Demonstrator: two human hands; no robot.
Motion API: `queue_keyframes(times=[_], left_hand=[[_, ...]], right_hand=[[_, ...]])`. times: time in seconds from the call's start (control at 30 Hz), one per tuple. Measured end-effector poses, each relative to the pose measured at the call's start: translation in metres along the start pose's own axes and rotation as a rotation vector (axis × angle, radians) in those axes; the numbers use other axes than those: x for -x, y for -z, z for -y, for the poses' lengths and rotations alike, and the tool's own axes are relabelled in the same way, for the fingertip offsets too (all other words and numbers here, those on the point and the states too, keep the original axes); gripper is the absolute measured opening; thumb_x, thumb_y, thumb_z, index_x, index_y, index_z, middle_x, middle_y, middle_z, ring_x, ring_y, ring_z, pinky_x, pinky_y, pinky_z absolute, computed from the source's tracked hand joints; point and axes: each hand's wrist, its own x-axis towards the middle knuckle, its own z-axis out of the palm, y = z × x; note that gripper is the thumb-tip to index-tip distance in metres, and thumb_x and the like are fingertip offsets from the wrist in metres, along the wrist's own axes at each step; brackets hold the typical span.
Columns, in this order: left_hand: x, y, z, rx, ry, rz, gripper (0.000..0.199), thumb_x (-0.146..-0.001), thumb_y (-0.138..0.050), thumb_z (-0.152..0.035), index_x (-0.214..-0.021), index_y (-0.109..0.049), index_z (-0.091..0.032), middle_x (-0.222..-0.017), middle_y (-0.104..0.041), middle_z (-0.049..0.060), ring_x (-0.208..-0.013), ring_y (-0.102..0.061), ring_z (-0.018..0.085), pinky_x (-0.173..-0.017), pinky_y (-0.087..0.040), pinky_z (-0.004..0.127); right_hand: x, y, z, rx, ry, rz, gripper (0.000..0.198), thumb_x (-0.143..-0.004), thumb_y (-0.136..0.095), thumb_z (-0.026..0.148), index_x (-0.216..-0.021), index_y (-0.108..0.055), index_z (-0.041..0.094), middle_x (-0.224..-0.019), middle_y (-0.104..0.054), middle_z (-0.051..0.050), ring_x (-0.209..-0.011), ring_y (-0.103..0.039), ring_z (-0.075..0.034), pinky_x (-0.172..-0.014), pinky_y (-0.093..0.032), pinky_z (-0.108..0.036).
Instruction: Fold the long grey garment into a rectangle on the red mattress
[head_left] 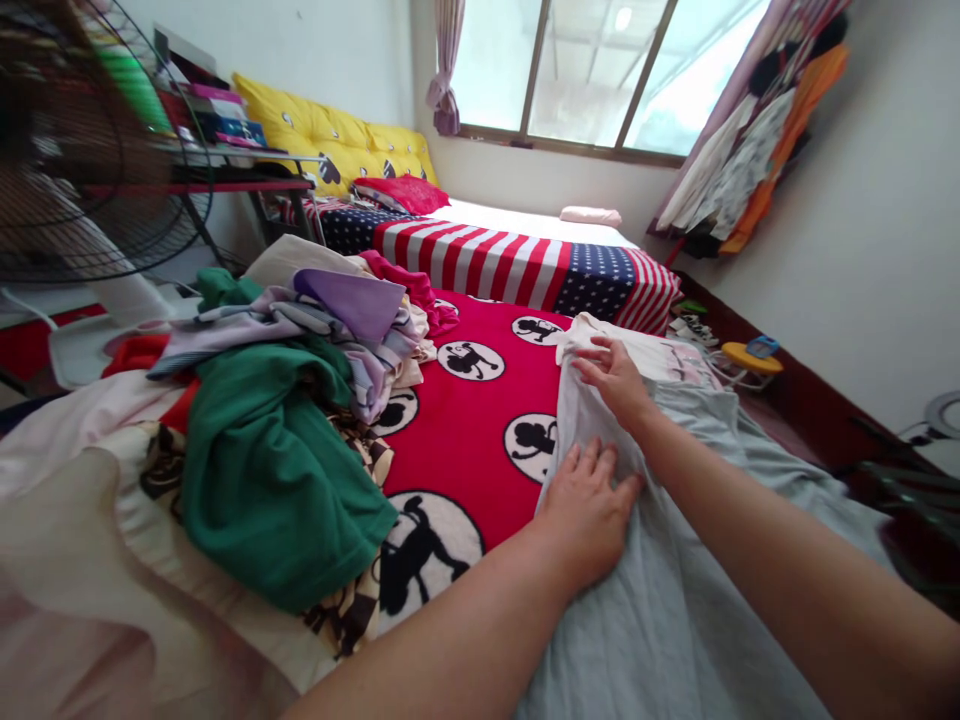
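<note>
The grey cloth [690,600] lies spread out at the lower right of the frame, with some soft wrinkles, and its left edge is on the red blanket [465,440]. The left hand [589,515] lies on the cloth near that edge, just right of the middle. Its fingers are almost straight, a little apart, and press down with nothing gripped. The right hand [621,385] is a bit higher up, over the cloth's far left corner. Its fingers are spread and slightly bent, and I can't tell if the tips touch the cloth. A white shirt [649,350] lies just past this hand, touching the grey cloth.

A big messy pile of clothes fills the left side, with a green shirt [277,480] in front and a purple cloth [356,300] on top. A fan [82,210] stands in the upper left. At the top middle is a bed with a striped sheet [472,260], under a window [585,80]. A yellow stool [750,358] is at the right, and more clothes hang in the upper right
</note>
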Motion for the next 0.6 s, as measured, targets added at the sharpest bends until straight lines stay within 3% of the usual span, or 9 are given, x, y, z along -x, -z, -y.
queue_keyframes(times=[0.07,0.17,0.27,0.33,0.47,0.6], left_hand=[[-0.001,0.003,0.002,0.049,0.069,-0.076,0.041,-0.088,-0.048,-0.023,-0.128,-0.055,-0.017,-0.143,-0.046,0.015,-0.134,-0.039,0.031,-0.112,-0.033,0.046],[-0.005,0.009,0.011,0.169,0.28,-0.236,0.04,-0.084,-0.05,-0.016,-0.124,-0.058,-0.018,-0.134,-0.054,0.011,-0.125,-0.048,0.024,-0.108,-0.039,0.035],[-0.009,0.013,0.025,0.257,0.508,-0.336,0.041,-0.084,-0.048,-0.008,-0.122,-0.058,-0.017,-0.118,-0.061,0.01,-0.111,-0.056,0.019,-0.1,-0.044,0.029],[-0.012,0.015,0.031,0.288,0.59,-0.334,0.037,-0.083,-0.052,-0.009,-0.119,-0.059,-0.015,-0.108,-0.066,0.01,-0.1,-0.061,0.019,-0.093,-0.047,0.029],[-0.013,0.017,0.035,0.279,0.599,-0.285,0.035,-0.081,-0.062,-0.013,-0.115,-0.063,-0.018,-0.091,-0.071,0.005,-0.086,-0.066,0.02,-0.083,-0.049,0.03],[-0.011,0.02,0.04,0.239,0.568,-0.289,0.029,-0.081,-0.061,-0.01,-0.108,-0.064,-0.02,-0.087,-0.071,0.004,-0.084,-0.067,0.019,-0.08,-0.049,0.028]], right_hand=[[0.028,0.01,0.001,0.0,0.04,-0.008,0.033,-0.085,-0.05,0.037,-0.115,-0.05,0.022,-0.112,-0.068,-0.011,-0.096,-0.067,-0.021,-0.081,-0.055,-0.035],[0.077,0.029,-0.007,0.07,0.07,-0.004,0.028,-0.082,-0.053,0.04,-0.104,-0.06,0.023,-0.107,-0.069,-0.011,-0.1,-0.065,-0.026,-0.089,-0.052,-0.043],[0.119,0.051,-0.022,0.324,0.18,0.147,0.04,-0.084,-0.05,0.042,-0.118,-0.06,0.023,-0.129,-0.061,-0.01,-0.121,-0.055,-0.029,-0.104,-0.041,-0.049],[0.136,0.062,-0.025,0.553,0.204,0.202,0.044,-0.088,-0.044,0.042,-0.125,-0.058,0.023,-0.14,-0.053,-0.01,-0.131,-0.046,-0.029,-0.109,-0.035,-0.052],[0.153,0.066,-0.005,0.735,0.175,0.105,0.044,-0.092,-0.039,0.039,-0.126,-0.06,0.021,-0.139,-0.054,-0.012,-0.131,-0.046,-0.03,-0.108,-0.034,-0.055],[0.174,0.053,0.015,0.64,0.303,0.282,0.053,-0.095,-0.036,0.043,-0.144,-0.043,0.024,-0.151,-0.038,-0.007,-0.14,-0.035,-0.023,-0.112,-0.033,-0.047]])
